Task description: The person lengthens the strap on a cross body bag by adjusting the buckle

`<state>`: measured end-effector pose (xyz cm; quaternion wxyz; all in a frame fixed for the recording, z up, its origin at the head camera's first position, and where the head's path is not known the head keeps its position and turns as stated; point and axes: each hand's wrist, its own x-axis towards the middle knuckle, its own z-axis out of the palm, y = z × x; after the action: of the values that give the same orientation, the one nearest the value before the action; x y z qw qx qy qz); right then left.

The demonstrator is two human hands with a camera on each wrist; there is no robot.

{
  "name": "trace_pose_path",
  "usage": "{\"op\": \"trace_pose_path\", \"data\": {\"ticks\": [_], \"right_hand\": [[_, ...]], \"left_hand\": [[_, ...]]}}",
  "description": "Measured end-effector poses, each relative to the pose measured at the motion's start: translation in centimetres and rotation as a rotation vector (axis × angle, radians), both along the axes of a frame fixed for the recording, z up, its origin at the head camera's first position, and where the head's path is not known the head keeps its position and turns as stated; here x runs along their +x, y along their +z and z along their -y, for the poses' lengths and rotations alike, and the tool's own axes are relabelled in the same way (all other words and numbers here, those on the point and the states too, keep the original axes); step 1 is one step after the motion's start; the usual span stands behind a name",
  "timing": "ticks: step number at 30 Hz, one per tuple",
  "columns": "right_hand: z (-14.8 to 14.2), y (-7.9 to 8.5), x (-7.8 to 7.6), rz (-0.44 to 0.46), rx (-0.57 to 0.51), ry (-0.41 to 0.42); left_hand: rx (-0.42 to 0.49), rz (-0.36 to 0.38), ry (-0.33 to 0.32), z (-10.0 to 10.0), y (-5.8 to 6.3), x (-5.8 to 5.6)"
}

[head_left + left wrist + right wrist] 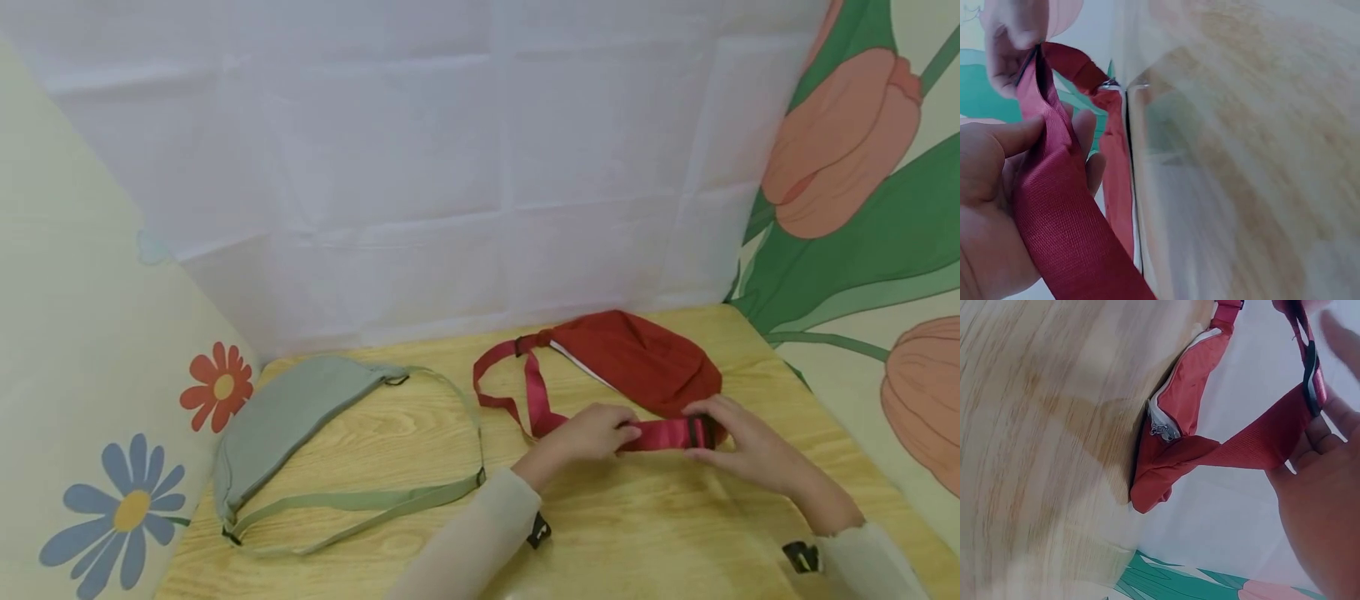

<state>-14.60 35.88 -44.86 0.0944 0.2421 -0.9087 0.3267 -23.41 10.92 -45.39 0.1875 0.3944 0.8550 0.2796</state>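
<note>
Okay so both hands are on the same crimson strap (658, 435). The left hand (592, 432) has it pinched, thumb on one side and fingers tucked behind, pretty much closed up on the webbing. The right hand (750, 450) is a little further along, curled around it at a black slider (701, 432), thumb and fingers at opposite edges. The bit of strap between the two hands runs more or less straight, and the left wrist view shows it lifted off the bench (637, 533).

That strap belongs to the red bag (630, 358), which is lying just beyond the hands at the back right of the bench. There's a pale zip along its near edge, and the right wrist view shows a silvery zip pull (1165, 430). Past the left hand, the rest of the strap makes a twisty loop back to the bag's left end.

Off to the left, well apart from the hands, there's a grey-green bag (292, 425) with its own thin strap (390, 500) looped out to the right. Behind it all hangs a creased white sheet (420, 183), with painted flowers (132, 510) on the left wall and big tulips (847, 142) on the right.
</note>
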Motion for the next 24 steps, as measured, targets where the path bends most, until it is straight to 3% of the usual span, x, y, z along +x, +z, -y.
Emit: {"op": "trace_pose_path", "data": {"ticks": [5,9,13,20,24], "right_hand": [[0.1,-0.1,-0.1,-0.091,0.043,0.027],[0.0,-0.3,-0.3,-0.150,0.081,0.036],[0.1,-0.4,-0.3,-0.169,0.100,0.007],[0.4,0.2,-0.2,-0.224,0.061,-0.036],[0.5,0.3,-0.4,-0.224,0.047,-0.049]], "left_hand": [[0.025,0.038,0.003,0.9,0.6,-0.1],[0.037,0.006,-0.017,1.4,0.7,-0.4],[0.001,-0.089,-0.026,1.6,0.9,-0.2],[-0.132,-0.383,0.037,1.0,1.2,1.0],[-0.097,-0.407,0.065,0.6,0.8,1.7]]}}
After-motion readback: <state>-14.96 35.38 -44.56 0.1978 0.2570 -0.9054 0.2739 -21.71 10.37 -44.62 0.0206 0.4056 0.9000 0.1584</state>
